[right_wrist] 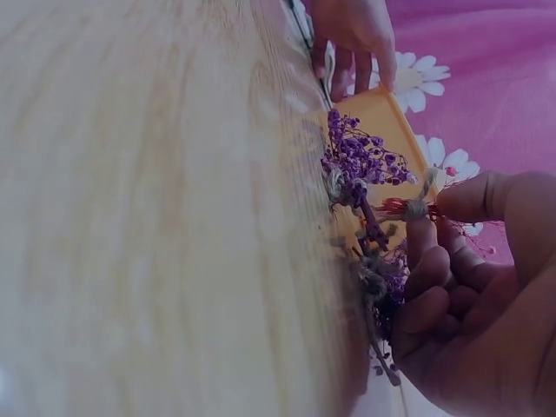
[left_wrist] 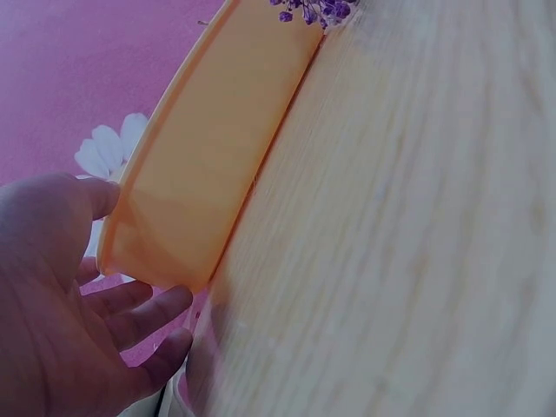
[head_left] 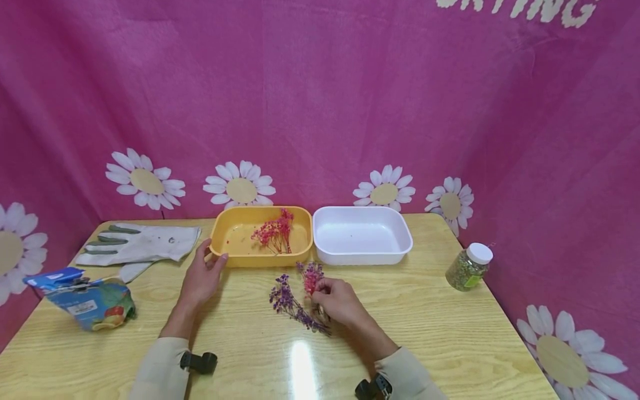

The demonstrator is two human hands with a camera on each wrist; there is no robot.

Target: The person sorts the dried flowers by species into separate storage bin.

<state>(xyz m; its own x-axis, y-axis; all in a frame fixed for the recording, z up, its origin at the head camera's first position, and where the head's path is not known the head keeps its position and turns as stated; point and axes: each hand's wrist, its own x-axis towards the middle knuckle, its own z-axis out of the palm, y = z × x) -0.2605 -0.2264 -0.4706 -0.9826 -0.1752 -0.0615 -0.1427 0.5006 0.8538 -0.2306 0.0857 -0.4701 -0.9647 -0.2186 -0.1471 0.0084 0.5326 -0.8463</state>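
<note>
Head view, my right grip (head_left: 340,300) pinching a pink sprig (head_left: 311,285), my left grip (head_left: 201,279) loosely round the yellow tray (head_left: 265,260)

"What do the right hand's (right_wrist: 486,304) fingertips pinch?"
"Red stems (right_wrist: 393,207), at their twine tie (right_wrist: 417,209)."
"And beside those?"
"Purple sprigs (right_wrist: 369,161) bound with twine, on the tabletop (right_wrist: 156,208)."
"Farther off?"
"The left hand (right_wrist: 354,30), touching the yellow tray (right_wrist: 382,117), with daisy-printed pink cloth (right_wrist: 495,52) behind."

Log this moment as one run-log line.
left grip: touching yellow tub | right grip: pinching twine-tied red bunch | yellow tub: red sprigs inside | white tub: alongside | purple sprigs: on table
</note>
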